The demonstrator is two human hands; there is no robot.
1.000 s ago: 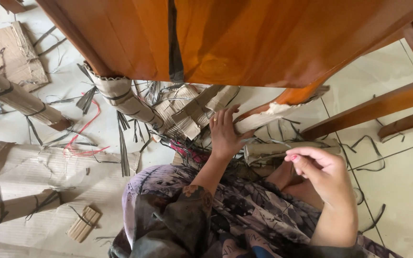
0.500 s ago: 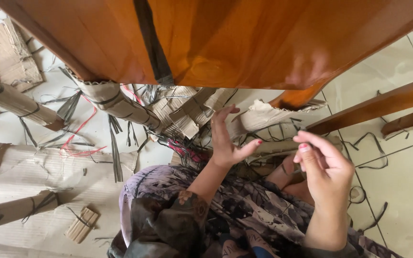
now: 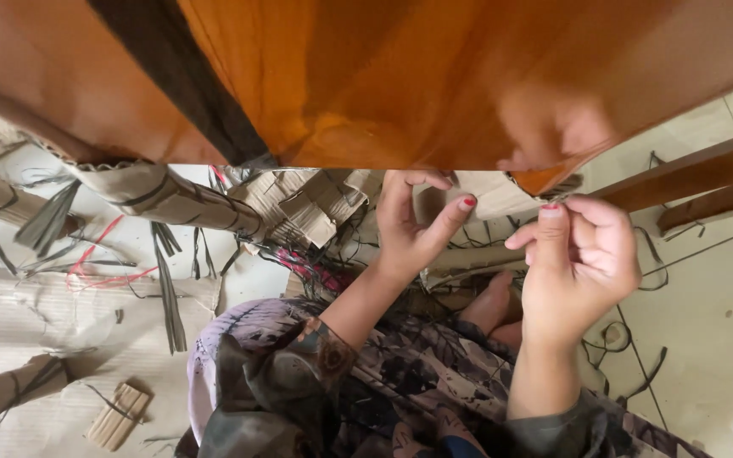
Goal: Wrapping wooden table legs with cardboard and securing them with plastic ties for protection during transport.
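My left hand (image 3: 413, 225) is raised in front of me with its fingers apart. The fingertips curl up against the lower edge of a glossy orange wooden panel (image 3: 400, 76), and the thumb points right. My right hand (image 3: 579, 263) is just to the right, thumb and fingers pinched together near that same edge. I see nothing clearly between them. Below the hands lie a folded stack of cardboard pieces (image 3: 307, 208) and a tangle of dark and red strands (image 3: 316, 267). My bare foot (image 3: 489, 305) and patterned clothing fill the lower middle.
A tied cardboard roll (image 3: 171, 199) slants under the panel at left. Flat cardboard sheets (image 3: 36, 314), a red cord (image 3: 95, 263) and a small cardboard bundle (image 3: 116, 416) lie on the floor at left. Wooden rails (image 3: 697, 170) cross at right, above dark straps (image 3: 629, 373) on the tiles.
Both hands rose from the cardboard pile toward the panel's edge and came closer together. The left hand opened and the right hand's fingers pinched. The view moved nearer the panel.
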